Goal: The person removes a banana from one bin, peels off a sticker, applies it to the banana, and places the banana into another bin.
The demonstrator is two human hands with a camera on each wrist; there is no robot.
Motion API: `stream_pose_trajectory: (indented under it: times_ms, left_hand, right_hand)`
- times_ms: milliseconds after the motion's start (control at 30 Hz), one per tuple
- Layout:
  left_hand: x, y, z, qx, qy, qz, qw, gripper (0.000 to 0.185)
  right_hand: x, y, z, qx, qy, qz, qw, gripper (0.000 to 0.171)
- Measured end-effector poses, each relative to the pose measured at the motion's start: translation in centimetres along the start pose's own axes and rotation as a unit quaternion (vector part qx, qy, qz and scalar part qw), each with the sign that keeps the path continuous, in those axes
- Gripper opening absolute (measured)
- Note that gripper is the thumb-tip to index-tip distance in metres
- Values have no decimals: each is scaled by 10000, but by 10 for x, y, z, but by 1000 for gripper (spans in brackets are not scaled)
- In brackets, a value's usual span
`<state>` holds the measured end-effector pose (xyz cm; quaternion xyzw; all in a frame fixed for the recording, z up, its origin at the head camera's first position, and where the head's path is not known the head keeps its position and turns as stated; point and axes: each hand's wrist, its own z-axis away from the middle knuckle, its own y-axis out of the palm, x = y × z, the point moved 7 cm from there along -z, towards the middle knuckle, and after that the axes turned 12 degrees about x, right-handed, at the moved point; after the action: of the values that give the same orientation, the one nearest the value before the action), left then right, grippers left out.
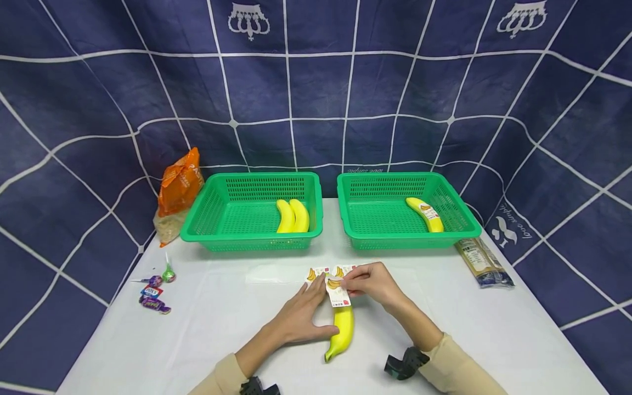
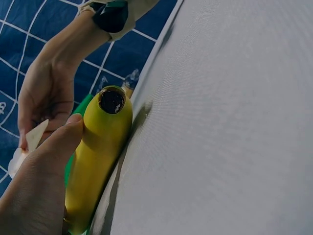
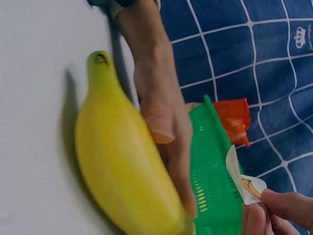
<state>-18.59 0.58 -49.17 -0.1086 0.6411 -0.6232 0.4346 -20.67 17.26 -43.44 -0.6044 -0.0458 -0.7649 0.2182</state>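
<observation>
Left hand [image 1: 298, 316] with straight, unclenched fingers, thumb to the banana [image 1: 345, 326]; same banana lying on the bench [image 1: 207, 318] between both hands; curl-edged printed label [image 1: 338, 296], pinched in the fingers of the right hand [image 1: 372, 283]. Possible fault: crooked or creased sticking, from a curled edge on rounded peel.

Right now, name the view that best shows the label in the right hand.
The head view: the label faces the camera, most of its printed side showing, pinched by the right hand. The right wrist view shows it bent, little of its print visible; the left wrist view, only pale, blank surfaces.
</observation>
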Motion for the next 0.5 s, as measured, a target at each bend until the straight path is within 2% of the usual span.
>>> stream_pose_trajectory:
  times_ms: [233,500]
  left_hand:
    - [0,-1,1,10,-47,-38,10000,110]
    - [-1,-2,1,33,-89,94,9999,111]
  right_hand:
    - [-15,5,2,64,32,-67,10000,24]
    - [-25,5,4,-52,151,-71,9998,25]
